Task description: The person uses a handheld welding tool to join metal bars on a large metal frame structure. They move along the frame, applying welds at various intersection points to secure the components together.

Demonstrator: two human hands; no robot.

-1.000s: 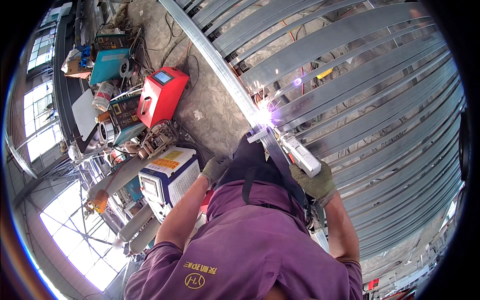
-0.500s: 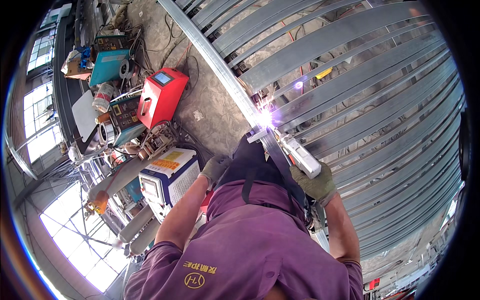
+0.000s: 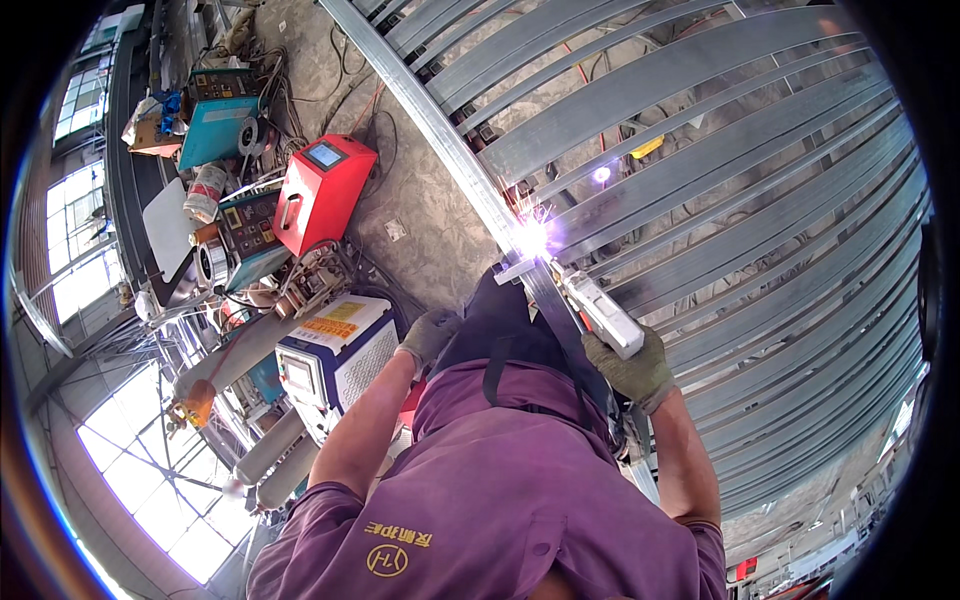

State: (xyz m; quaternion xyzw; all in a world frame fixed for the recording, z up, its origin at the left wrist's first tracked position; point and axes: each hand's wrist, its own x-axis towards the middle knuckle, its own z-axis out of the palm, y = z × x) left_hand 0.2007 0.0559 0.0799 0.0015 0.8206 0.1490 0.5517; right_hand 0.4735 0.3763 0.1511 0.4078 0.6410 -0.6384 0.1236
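Note:
My right hand [image 3: 640, 368], in a greenish-grey work glove, is wrapped round the rear of a white and grey welding gun [image 3: 606, 312]. The gun's nozzle points up and left at a bright violet-white arc with sparks, on the joint between a long galvanised steel rail [image 3: 440, 125] and the cross slats [image 3: 690, 185]. Glare hides the weld itself. A small metal piece [image 3: 515, 270] sits across the rail just below the arc. My left hand [image 3: 430, 336], also gloved, lies against my dark-trousered thigh with nothing visible in it; its fingers look loosely extended and are partly hidden.
Left of me stand a white and blue machine [image 3: 340, 355], a red box with a screen [image 3: 325, 195] and teal welding machines [image 3: 215, 120]. Gas cylinders [image 3: 235, 365] lie beside them. Cables run over the concrete floor [image 3: 400, 205]. Beneath the slats is a yellow object [image 3: 647, 147].
The arc still burns at nearly the same spot on the rail, with its spark spray shaped differently. Both hands and the gun have barely moved.

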